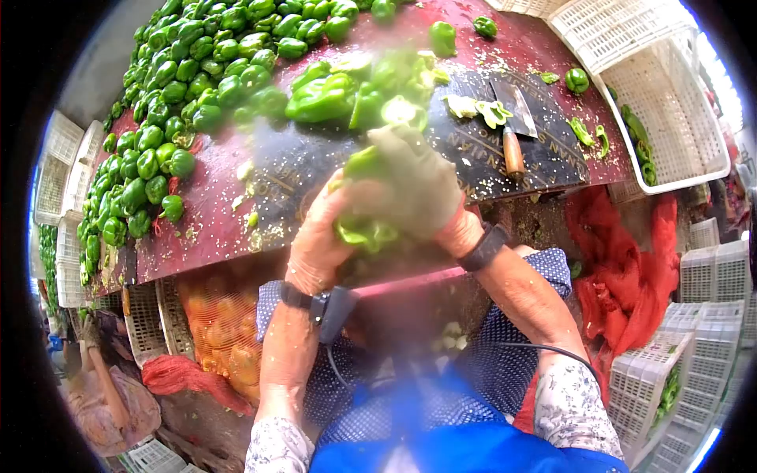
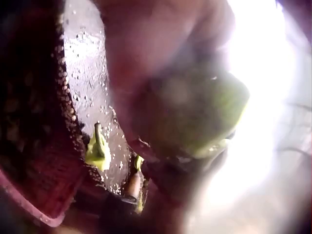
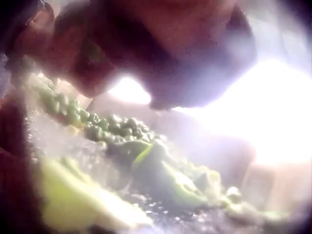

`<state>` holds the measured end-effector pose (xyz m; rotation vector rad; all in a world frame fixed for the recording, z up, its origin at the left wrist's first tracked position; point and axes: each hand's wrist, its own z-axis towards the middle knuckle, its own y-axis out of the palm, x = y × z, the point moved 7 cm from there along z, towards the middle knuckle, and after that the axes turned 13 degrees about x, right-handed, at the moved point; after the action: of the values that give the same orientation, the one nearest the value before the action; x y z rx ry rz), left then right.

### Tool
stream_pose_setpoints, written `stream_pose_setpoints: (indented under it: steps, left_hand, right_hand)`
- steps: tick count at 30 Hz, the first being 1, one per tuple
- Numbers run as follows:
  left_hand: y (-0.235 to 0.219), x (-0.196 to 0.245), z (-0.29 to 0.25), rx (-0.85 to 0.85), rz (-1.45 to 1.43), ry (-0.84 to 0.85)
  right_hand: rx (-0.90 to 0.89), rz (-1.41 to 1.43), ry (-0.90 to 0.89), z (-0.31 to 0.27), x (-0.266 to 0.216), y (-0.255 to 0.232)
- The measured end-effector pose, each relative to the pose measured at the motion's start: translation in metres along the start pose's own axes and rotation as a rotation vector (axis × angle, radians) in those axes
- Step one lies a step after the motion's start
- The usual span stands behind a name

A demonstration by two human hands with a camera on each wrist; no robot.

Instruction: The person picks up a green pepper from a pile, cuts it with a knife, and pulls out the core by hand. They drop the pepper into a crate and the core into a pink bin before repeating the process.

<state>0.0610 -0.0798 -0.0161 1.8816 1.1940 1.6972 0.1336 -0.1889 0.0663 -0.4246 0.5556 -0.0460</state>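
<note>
Both hands meet above the near edge of the dark board (image 1: 465, 150). The left hand (image 1: 322, 229) grips a green pepper (image 1: 367, 230), whose parts show above and below the fingers; in the left wrist view the pepper (image 2: 214, 112) is blurred. The right hand (image 1: 418, 177), in a pale glove, is curled over the same pepper from the right. Cut and whole peppers (image 1: 319, 98) lie just beyond the hands. A cleaver (image 1: 513, 154) with a wooden handle rests on the board, beside cut pepper tops (image 1: 479, 109).
A large heap of green peppers (image 1: 189, 71) covers the table's left and back. White crates (image 1: 670, 118) stand at the right. Seeds are scattered over the red table (image 1: 197, 244). Red netting (image 1: 623, 276) hangs below at the right, and an orange net bag (image 1: 225, 331) lies below at the left.
</note>
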Motion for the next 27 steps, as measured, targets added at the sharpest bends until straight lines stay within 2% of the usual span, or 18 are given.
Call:
stream_pose_setpoints:
  steps: [2, 4, 6, 7, 8, 9, 10, 13, 15, 17, 18, 19, 21, 22, 24, 27]
  left_hand:
    - [-0.006, -0.003, 0.001, 0.041, -0.072, -0.033]
    - [-0.01, 0.002, 0.009, 0.038, -0.034, -0.012]
    - [-0.015, 0.004, 0.007, 0.05, -0.029, -0.003]
    - [-0.016, 0.01, 0.008, 0.048, -0.031, 0.003]
    - [-0.018, 0.016, 0.01, 0.044, -0.035, 0.007]
    - [-0.023, 0.012, 0.008, 0.057, -0.059, 0.003]
    - [-0.012, 0.013, 0.008, 0.016, -0.065, 0.027]
    - [0.009, 0.01, 0.002, 0.023, 0.033, 0.023]
    - [0.001, 0.012, 0.005, 0.056, 0.052, 0.046]
    - [-0.008, 0.018, 0.011, 0.028, 0.029, 0.092]
    - [-0.007, 0.024, 0.013, -0.016, 0.001, 0.117]
    - [-0.005, 0.029, 0.014, -0.063, -0.028, 0.138]
    - [-0.006, 0.029, 0.012, 0.032, 0.074, 0.161]
    - [-0.004, 0.029, 0.011, 0.085, 0.153, 0.168]
    - [-0.007, 0.034, 0.013, 0.174, 0.416, 0.192]
    - [-0.004, 0.047, 0.009, 0.081, 0.238, 0.284]
  right_hand:
    - [0.019, 0.073, -0.038, 0.006, 0.002, -0.003]
    - [-0.006, -0.027, 0.054, 0.006, 0.037, -0.001]
    - [-0.192, -0.325, 0.239, 0.002, 0.08, 0.0]
    - [-0.346, -0.578, 0.37, 0.014, 0.081, -0.002]
    - [-0.385, -0.41, 0.435, 0.019, 0.063, -0.012]
    - [-0.241, -0.169, 0.572, 0.017, 0.064, -0.013]
    - [-0.223, 0.232, 0.611, 0.009, 0.062, 0.002]
    - [-0.342, 0.607, 0.599, -0.009, 0.05, 0.026]
    - [-0.372, 0.409, 0.645, -0.01, 0.055, 0.021]
    - [-0.164, 0.462, 0.709, 0.014, 0.04, -0.002]
    - [0.013, 0.44, 0.675, 0.02, 0.043, -0.017]
    - [0.191, 0.28, 0.531, 0.026, 0.034, -0.04]
    - [0.292, 0.058, 0.066, 0.03, 0.006, -0.056]
    - [0.101, -0.133, -0.173, 0.016, -0.014, -0.043]
    - [-0.442, -0.366, -0.197, -0.022, -0.006, 0.015]
    - [-0.013, -0.191, -0.056, 0.004, 0.002, -0.026]
